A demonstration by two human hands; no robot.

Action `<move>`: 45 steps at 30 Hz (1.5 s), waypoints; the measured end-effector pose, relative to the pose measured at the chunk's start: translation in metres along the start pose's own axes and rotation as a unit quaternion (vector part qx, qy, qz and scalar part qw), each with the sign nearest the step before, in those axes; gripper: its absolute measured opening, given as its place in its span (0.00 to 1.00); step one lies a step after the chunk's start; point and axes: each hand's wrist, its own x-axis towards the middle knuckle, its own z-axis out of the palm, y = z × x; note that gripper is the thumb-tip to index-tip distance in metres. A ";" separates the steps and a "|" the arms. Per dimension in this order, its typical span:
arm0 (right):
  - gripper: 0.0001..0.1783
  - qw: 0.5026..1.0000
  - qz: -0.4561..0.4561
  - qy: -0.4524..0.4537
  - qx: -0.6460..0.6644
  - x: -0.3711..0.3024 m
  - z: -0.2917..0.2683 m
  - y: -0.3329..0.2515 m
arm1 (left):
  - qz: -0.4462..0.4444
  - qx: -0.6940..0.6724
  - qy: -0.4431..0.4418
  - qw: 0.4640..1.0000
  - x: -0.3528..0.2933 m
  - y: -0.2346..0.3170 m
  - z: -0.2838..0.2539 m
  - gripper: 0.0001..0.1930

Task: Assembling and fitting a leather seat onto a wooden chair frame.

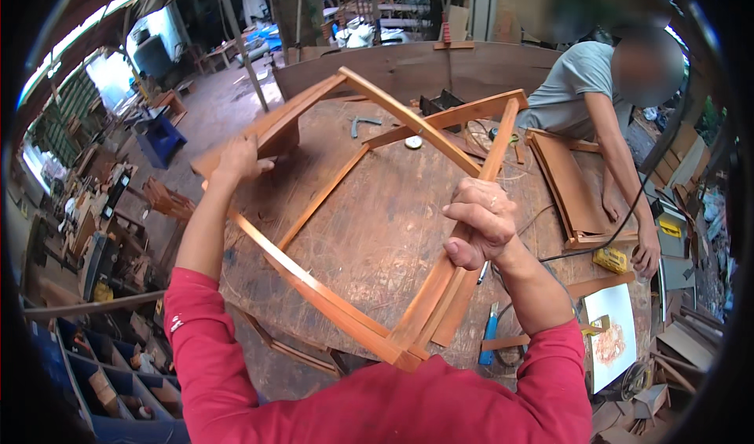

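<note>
A large reddish-brown wooden frame [314, 283] is held up, tilted, over the worktable [345, 232]. Its slats make an open four-sided shape, with a wider board [283, 124] on the far left side. My left hand [242, 160] is closed on that board near its left end, part of its fingers hidden behind the wood. On the right side, the fingers of my right hand [483, 220] wrap round a long rail. The frame's near corner [404, 354] comes close to my chest.
Across the table at right, a person in a grey shirt [569, 83] leans over another wooden panel [577, 181]. A blue utility knife [488, 334], yellow box [610, 260], printed paper [616, 369] and black cable [550, 257] lie at right. A blue compartment bin [110, 424] stands lower left.
</note>
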 end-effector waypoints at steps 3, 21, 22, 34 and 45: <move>0.18 0.999 -0.036 0.029 -0.005 0.008 0.004 0.001 | -0.059 -0.077 -0.012 0.995 0.019 -0.012 0.026 0.19; 0.12 0.995 -0.057 0.087 0.008 0.018 0.011 0.011 | -0.273 -0.879 -0.002 0.392 -0.053 -0.107 0.163 0.31; 0.12 0.996 -0.054 0.075 0.001 0.021 0.008 0.013 | -0.298 -0.884 0.038 0.359 -0.053 -0.100 0.149 0.29; 0.10 0.986 -0.047 0.160 -0.001 0.171 0.055 0.065 | -0.010 -0.857 0.315 0.408 -0.163 0.013 -0.142 0.23; 0.34 0.912 0.346 0.219 0.042 0.205 0.087 0.040 | 0.195 -0.858 0.282 0.383 -0.208 0.173 -0.190 0.24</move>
